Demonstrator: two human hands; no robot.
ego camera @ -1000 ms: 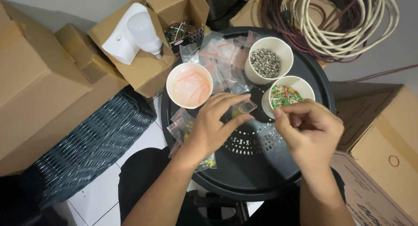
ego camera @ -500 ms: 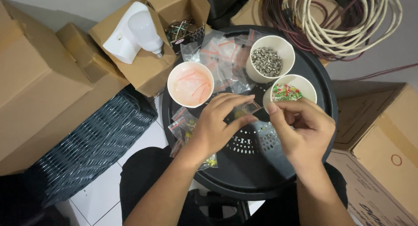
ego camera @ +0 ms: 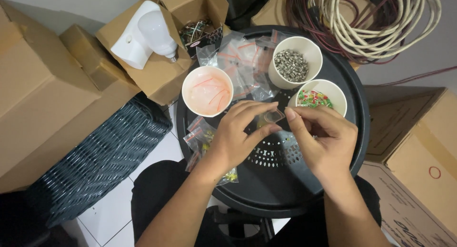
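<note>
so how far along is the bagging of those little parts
Done: filled small bags lie piled behind the cups, more under the left wrist. In hand: the left hand and right hand hold one small clear bag between them. Left: the cup of metal parts and the cup of coloured parts both hold plenty.

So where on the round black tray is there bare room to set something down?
The black tray is bare along its near edge, below both hands, and at the right rim beside the cup of coloured bits. The far half is crowded with cups and small plastic bags.
</note>
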